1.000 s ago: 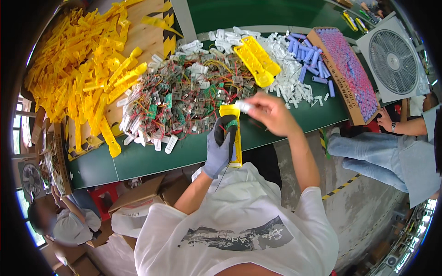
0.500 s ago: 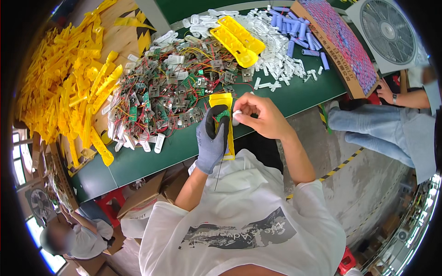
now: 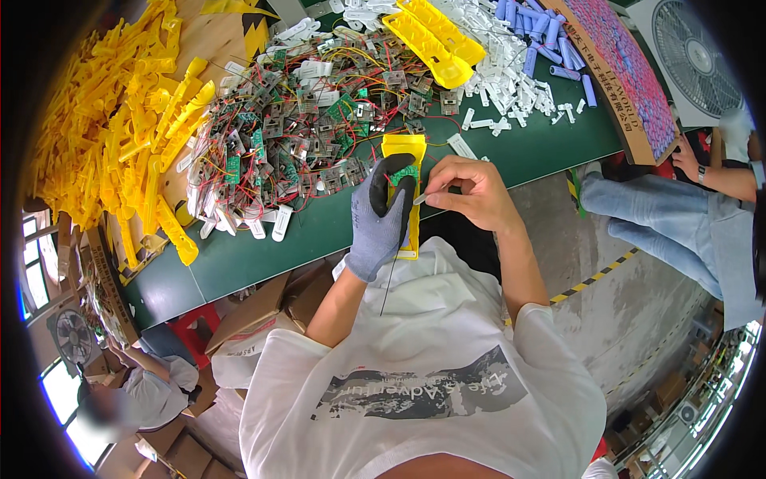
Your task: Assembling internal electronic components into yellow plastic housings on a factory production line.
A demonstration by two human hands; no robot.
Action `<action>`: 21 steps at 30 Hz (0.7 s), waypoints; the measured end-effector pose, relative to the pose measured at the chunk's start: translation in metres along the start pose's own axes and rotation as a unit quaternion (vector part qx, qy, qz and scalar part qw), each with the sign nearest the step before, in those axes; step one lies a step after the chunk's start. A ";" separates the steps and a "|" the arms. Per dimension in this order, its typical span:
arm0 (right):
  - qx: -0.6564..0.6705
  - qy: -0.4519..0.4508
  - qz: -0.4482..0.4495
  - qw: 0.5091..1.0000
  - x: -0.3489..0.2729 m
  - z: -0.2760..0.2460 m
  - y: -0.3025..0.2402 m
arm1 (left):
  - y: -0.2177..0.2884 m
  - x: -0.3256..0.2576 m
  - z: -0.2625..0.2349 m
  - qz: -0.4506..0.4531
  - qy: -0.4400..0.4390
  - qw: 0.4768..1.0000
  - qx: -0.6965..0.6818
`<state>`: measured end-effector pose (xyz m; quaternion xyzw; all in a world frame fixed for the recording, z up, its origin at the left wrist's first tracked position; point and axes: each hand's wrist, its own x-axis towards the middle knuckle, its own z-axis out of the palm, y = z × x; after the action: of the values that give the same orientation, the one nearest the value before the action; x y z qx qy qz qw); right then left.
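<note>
Yellow casing [image 3: 414, 227] in curled left hand [image 3: 378, 215]

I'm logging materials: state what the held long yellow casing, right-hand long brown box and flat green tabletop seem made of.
Long yellow casing: probably moulded plastic, smooth, judging by its even colour and slight sheen.
Long brown box: likely cardboard, matte, from its plain tan wall.
Flat green tabletop: smooth, perhaps laminate or rubber matting; its even colour leaves that open.

Left grip [image 3: 377, 223] holds yellow casing [image 3: 413, 231]; right grip [image 3: 472, 191] alongside
</note>
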<state>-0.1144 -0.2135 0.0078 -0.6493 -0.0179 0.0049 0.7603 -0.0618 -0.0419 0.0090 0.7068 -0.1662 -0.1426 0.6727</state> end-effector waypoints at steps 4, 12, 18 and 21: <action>-0.032 0.013 0.011 0.999 -0.002 -0.002 -0.002 | -0.002 -0.001 0.000 -0.001 -0.014 1.000 0.008; -0.131 0.037 0.017 0.991 -0.005 0.006 -0.010 | 0.001 0.000 0.002 -0.007 -0.003 1.000 0.019; 0.019 0.179 0.012 0.984 -0.004 0.029 0.001 | 0.001 -0.002 0.005 0.000 0.024 1.000 0.016; 0.011 0.180 0.042 0.983 -0.006 0.030 -0.004 | 0.001 -0.002 0.008 0.021 0.037 0.999 0.020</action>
<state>-0.1218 -0.1848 0.0168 -0.6316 0.1468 -0.0802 0.7570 -0.0670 -0.0487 0.0096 0.7211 -0.1586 -0.0993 0.6671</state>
